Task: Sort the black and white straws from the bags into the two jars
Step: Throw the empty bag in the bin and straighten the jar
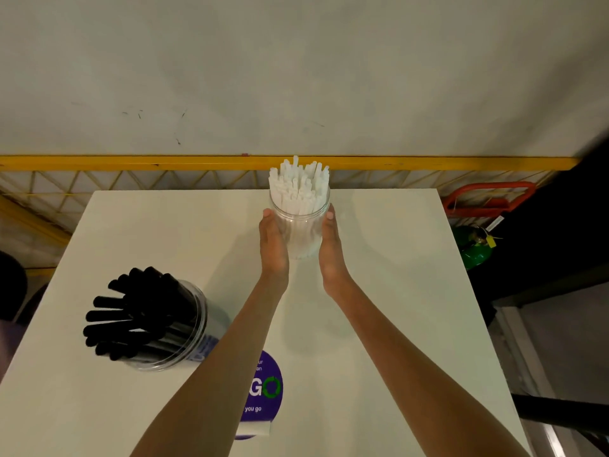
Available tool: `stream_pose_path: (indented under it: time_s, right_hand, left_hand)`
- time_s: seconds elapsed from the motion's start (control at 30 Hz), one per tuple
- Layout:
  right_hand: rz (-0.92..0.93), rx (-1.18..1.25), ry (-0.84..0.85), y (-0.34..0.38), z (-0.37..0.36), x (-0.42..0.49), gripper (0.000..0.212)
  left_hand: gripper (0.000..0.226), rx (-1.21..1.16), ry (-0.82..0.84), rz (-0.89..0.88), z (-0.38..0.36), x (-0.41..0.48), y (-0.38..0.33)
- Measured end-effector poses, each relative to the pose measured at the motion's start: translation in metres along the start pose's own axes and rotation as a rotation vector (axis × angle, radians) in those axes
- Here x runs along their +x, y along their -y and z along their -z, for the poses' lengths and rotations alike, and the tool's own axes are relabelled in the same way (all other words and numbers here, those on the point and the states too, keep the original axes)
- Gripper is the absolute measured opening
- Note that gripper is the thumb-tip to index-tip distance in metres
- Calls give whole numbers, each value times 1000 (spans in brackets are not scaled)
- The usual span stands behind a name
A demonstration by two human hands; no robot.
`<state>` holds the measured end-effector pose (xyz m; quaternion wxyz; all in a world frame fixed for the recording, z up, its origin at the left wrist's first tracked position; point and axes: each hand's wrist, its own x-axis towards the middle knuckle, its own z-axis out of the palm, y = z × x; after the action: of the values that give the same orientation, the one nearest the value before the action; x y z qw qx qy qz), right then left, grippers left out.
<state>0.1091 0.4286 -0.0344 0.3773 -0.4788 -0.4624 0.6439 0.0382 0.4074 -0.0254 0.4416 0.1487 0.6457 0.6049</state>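
A clear jar (300, 230) full of white straws (298, 184) stands near the far edge of the white table (395, 275). My left hand (273, 249) presses flat against its left side and my right hand (331, 250) against its right side, so the jar is held between both palms. A second clear jar (184, 338) packed with black straws (131, 315) stands at the near left of the table, apart from both hands. No bags are in view.
A purple round sticker (263, 390) lies on the table near my left forearm. Behind the table run a yellow rail (131, 162) and a grey wall. To the right, off the table, sit a green object (471, 247) and an orange frame (487, 196).
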Motion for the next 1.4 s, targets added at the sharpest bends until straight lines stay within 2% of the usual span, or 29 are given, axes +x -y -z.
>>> stream_pose_path:
  time_s: [0.17,0.33,0.6,0.73,0.9,0.93,1.03,1.07,1.13,1.17,1.27,1.4]
  right_hand:
    - [42,7,21,-3,-1,13,61]
    - [23,-24,23,4,-1,19,51]
    - [-2,-46,29,6,0,15,52]
    - [-41,-63,18,7,2,-2,53]
    - [-111,-51,-3,-6,0,-51,52]
    - [-123,-47,7,-10,-3,-65,57]
    - [-173,-97,59,-28,-10,-105,113]
    - [-193,-117,72,-35,-14,-116,110]
    - [-210,-141,91,-42,-22,-136,60]
    - [-221,-146,92,-45,-26,-143,42]
    - [-249,-173,120,-46,-42,-160,42]
    - [-250,-203,173,-34,-69,-171,49]
  left_hand:
    - [47,-21,-13,-18,-3,10,2]
    - [46,-36,-26,-22,-5,11,2]
    - [49,-11,-60,-20,-4,10,3]
    - [52,0,-76,-3,4,-8,4]
    - [52,58,-4,-14,33,-54,30]
    - [49,75,9,-10,43,-66,39]
    - [35,58,17,46,79,-106,65]
    - [32,50,-6,88,92,-118,73]
    - [27,21,-75,185,117,-137,83]
    - [27,-2,-111,217,130,-145,85]
    - [36,-58,-195,263,161,-163,77]
    - [43,-80,-275,214,192,-170,48]
